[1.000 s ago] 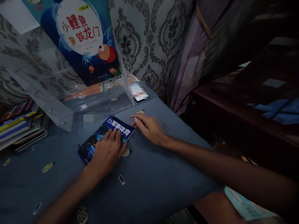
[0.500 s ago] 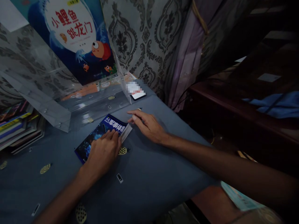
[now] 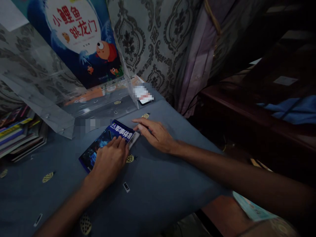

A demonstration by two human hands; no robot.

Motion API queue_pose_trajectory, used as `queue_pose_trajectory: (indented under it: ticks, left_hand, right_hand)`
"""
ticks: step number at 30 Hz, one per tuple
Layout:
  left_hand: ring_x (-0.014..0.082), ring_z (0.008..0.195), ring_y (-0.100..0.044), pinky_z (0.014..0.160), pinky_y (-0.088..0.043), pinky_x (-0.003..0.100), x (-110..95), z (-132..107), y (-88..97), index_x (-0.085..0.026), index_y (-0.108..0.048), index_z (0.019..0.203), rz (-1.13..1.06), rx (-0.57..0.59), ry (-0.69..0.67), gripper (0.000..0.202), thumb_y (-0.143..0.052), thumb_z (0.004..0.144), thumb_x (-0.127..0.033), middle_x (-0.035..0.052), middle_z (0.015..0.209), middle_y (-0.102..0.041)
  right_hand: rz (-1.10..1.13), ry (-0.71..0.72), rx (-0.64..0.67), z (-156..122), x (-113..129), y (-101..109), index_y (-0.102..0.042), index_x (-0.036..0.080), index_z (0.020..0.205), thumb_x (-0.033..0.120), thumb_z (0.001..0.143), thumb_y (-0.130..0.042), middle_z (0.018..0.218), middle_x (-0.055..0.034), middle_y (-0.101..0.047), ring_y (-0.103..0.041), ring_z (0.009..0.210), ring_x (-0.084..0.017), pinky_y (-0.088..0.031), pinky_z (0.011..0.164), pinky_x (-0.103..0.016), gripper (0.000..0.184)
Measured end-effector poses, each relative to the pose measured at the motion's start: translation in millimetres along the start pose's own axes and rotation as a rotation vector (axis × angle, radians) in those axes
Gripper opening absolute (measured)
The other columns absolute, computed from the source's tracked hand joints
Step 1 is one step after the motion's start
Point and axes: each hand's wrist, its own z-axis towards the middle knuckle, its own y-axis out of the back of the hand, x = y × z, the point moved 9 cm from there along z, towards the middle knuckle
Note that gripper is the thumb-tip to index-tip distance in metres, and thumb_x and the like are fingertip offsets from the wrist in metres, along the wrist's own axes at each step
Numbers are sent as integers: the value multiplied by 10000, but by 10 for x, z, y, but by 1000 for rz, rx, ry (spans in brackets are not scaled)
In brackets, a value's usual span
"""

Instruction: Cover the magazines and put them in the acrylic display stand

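Observation:
A small book (image 3: pixel 103 142) with a dark blue cover and white Chinese lettering lies at a slant on the grey-blue tablecloth. Spread over its lower right part is my left hand (image 3: pixel 111 159), fingers resting flat on the cover and hiding some of it. My right hand (image 3: pixel 155 135) is at the book's upper right corner, fingers stretched toward it and a little apart. Its fingertips are at the corner, but whether they touch it I cannot tell. Pale page edges show along the book's right side.
Behind the book stands a clear acrylic stand (image 3: pixel 59 123) holding a picture book (image 3: pixel 98 65). A phone (image 3: pixel 146 101), partly pixelated, lies to its right. Several stacked books (image 3: pixel 22 135) are at the left. The table's edge drops away on the right, beside dark red furniture (image 3: pixel 237 112).
My right hand has shifted slightly left, closer to the book's upper right corner. My left hand stays on the cover, and the book has hardly moved.

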Motion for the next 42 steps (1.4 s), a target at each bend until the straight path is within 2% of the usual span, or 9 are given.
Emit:
queue_pose_trajectory:
  ticks: [4,10,14,19,22,26,33,38,42]
  left_hand:
    - [340,1151,-678,785,-624,426,-35,-16,-38,-95,-682,1158,20,-11,-1,326,-459,1002,-273,180,1292,-673]
    - [343,1173,-665,830,-619,442,-27,-51,-62,-80,-673,1186,-6,-59,-24,349,-467,1010,-299,195,1293,-666]
    - [346,1202,-646,872,-609,449,1,-60,-64,-81,-650,1246,7,-61,-18,371,-449,1015,-290,197,1305,-657]
    - [341,1224,-632,950,-578,463,52,-53,-56,-105,-616,1312,-30,-90,-16,395,-440,1024,-310,175,1345,-639]
    - [343,1255,-610,995,-552,473,100,-23,-83,-110,-604,1324,-65,-99,-13,395,-452,1025,-318,179,1372,-620]
    - [346,1323,-552,1050,-511,479,192,46,-141,-109,-586,1337,-92,-109,13,407,-437,1034,-336,182,1399,-599]
    - [325,1390,-482,1103,-459,482,321,130,-251,-120,-542,1382,-164,-105,30,482,-419,1037,-434,184,1465,-538]
    - [337,1473,-348,1152,-390,515,370,22,-316,-158,-465,1467,-246,-12,-68,664,-417,990,-617,150,1554,-438]
    - [339,1465,-365,1139,-405,502,258,-160,-266,-178,-418,1504,-225,117,-216,763,-511,927,-669,145,1591,-374]
  right_hand:
    - [-138,11,130,-17,-44,-149,-656,186,1193,280,1026,-398,1086,-77,-738,-683,964,-200,-506,899,-351,321]
    - [-297,63,219,-87,-13,-256,-674,209,1071,247,1026,-421,939,-69,-719,-671,878,-207,-516,826,-341,260]
    - [-408,94,318,-101,15,-348,-640,177,1117,182,1018,-390,973,-110,-685,-639,924,-239,-525,810,-374,269]
    - [-469,95,384,50,-73,-467,-598,152,1161,187,1035,-355,1011,-124,-665,-623,969,-241,-527,853,-395,275]
    - [-503,129,406,176,-147,-579,-596,134,1182,215,1038,-374,1151,-161,-668,-617,1097,-268,-517,942,-444,277]
    - [-569,155,403,354,-283,-694,-570,114,1307,232,1024,-432,1435,-186,-555,-518,1330,-296,-415,1112,-480,337]
    - [-634,158,397,576,-432,-735,-545,159,1390,241,1036,-413,1487,-122,-539,-481,1382,-272,-373,1134,-479,386]
    - [-611,142,399,577,-458,-729,-532,176,1405,261,1041,-413,1497,-103,-532,-468,1391,-253,-356,1141,-463,393]
    - [-588,131,405,573,-456,-725,-541,163,1398,254,1044,-400,1501,-103,-528,-474,1385,-249,-335,1153,-448,392]
